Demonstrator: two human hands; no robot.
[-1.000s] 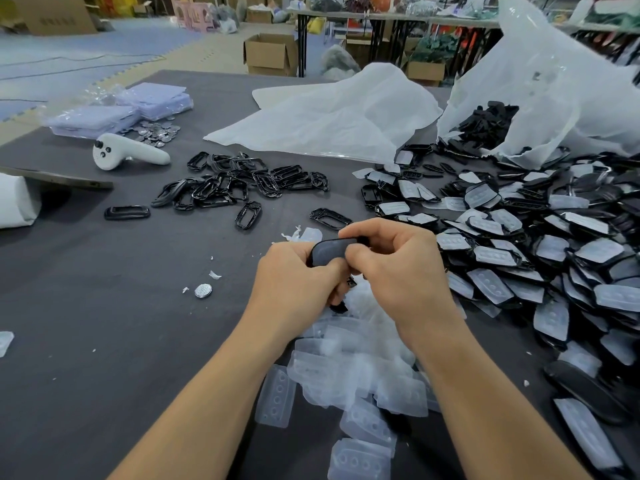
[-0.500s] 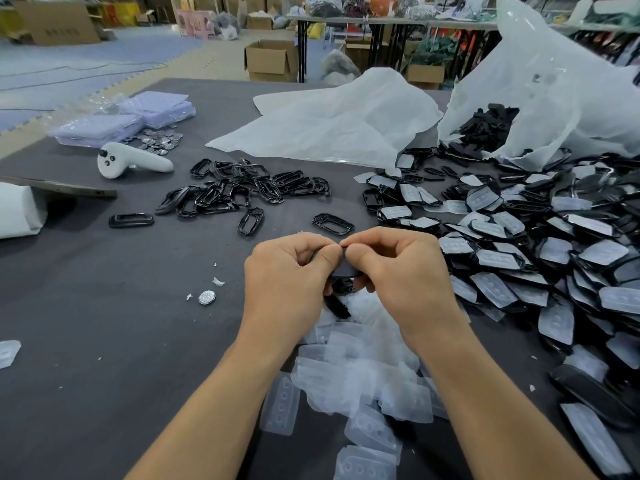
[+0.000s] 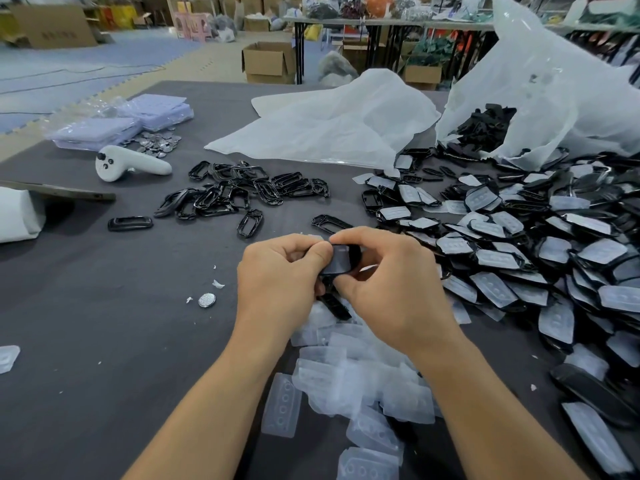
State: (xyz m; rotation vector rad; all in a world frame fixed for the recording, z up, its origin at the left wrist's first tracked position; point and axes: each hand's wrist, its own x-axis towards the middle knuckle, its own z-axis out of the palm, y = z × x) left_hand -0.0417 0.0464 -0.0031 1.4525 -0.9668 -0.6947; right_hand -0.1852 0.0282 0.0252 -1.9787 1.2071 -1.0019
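Both hands meet over the middle of the dark grey table (image 3: 86, 341). My left hand (image 3: 280, 271) and my right hand (image 3: 391, 289) grip one small black plastic shell (image 3: 341, 259) between thumbs and curled fingers. Most of the shell is hidden by the fingers. A thin black piece (image 3: 334, 304) shows just below the hands, over a heap of clear plastic inserts (image 3: 346, 368). A large pile of black shells with clear inserts (image 3: 519, 258) spreads on the right.
Loose black frames (image 3: 242, 194) lie behind the hands. A white controller (image 3: 128, 164), a heap of round metal discs (image 3: 157, 143) and lilac packets (image 3: 121, 123) sit at the far left. White plastic bags (image 3: 329, 123) lie at the back. A single disc (image 3: 206, 300) lies left of the hands.
The hands have turned the black shell, so its dark face shows between the thumbs again. The hands stay in the same spot above the clear inserts.
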